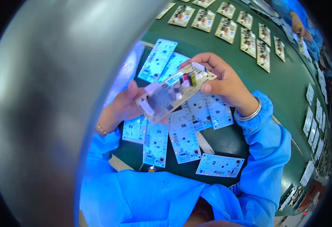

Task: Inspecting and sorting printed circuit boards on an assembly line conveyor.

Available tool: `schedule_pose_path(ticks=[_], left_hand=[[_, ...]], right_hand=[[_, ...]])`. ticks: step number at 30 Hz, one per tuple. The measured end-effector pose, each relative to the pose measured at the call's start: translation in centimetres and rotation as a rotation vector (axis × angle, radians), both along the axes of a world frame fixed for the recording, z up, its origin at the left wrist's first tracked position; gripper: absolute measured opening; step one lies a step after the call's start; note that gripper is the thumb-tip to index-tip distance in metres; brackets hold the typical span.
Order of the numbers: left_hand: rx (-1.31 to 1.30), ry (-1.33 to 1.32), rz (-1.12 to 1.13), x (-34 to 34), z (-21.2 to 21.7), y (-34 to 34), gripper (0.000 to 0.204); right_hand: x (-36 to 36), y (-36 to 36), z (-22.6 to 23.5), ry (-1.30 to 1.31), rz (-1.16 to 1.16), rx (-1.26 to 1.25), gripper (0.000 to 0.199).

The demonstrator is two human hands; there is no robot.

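A tan circuit board (165, 99) with upright parts, among them a red and an olive-yellow cylinder, is held tilted above the table. My right hand (223, 77) grips its upper right end, thumb on the near edge and fingers along the far one. At the lower left end is my left hand (123, 103), thumb raised and its other fingers partly hidden by the board. Beneath lie several pale flat circuit boards, some overlapping, such as one board (155, 145) below my left hand and another board (220, 165) nearest my body.
Rows of tan circuit boards (226, 30) with upright parts lie across the far green table (245, 73). Pale boards (312, 125) line the right side. A large blurred grey shape (48, 98) blocks the left. At the far right, another person's hand (297, 24) shows beside a blue sleeve.
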State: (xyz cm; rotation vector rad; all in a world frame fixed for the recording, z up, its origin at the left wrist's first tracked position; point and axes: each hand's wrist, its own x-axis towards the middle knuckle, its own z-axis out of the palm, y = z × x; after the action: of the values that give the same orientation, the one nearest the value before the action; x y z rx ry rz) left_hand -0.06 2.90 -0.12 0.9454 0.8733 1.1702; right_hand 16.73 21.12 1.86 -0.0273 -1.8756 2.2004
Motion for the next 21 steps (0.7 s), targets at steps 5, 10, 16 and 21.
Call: schedule_pose_path(ticks=[5, 10, 16, 21], left_hand=[[0.079, -0.029, -0.101, -1.3, -0.8, 0.5, 0.078], [0.100, -0.015, -0.080, -0.4, 0.2, 0.2, 0.054], [0.106, 0.014, -0.003, -0.5, 0.1, 0.5, 0.039], [0.177, 0.016, -0.037, -0.2, 0.2, 1.1, 0.035]], right_hand=[[4.2, 3.0, 2.6, 0.047, -0.231, 0.032, 0.061], [14.8, 9.8, 1.5, -0.021, -0.879, 0.216, 0.050], [21.0, 14.3, -3.7, -0.181, -1.496, 0.418, 0.040], [19.4, 13.5, -3.7, -0.474, -1.590, 0.938, 0.052]])
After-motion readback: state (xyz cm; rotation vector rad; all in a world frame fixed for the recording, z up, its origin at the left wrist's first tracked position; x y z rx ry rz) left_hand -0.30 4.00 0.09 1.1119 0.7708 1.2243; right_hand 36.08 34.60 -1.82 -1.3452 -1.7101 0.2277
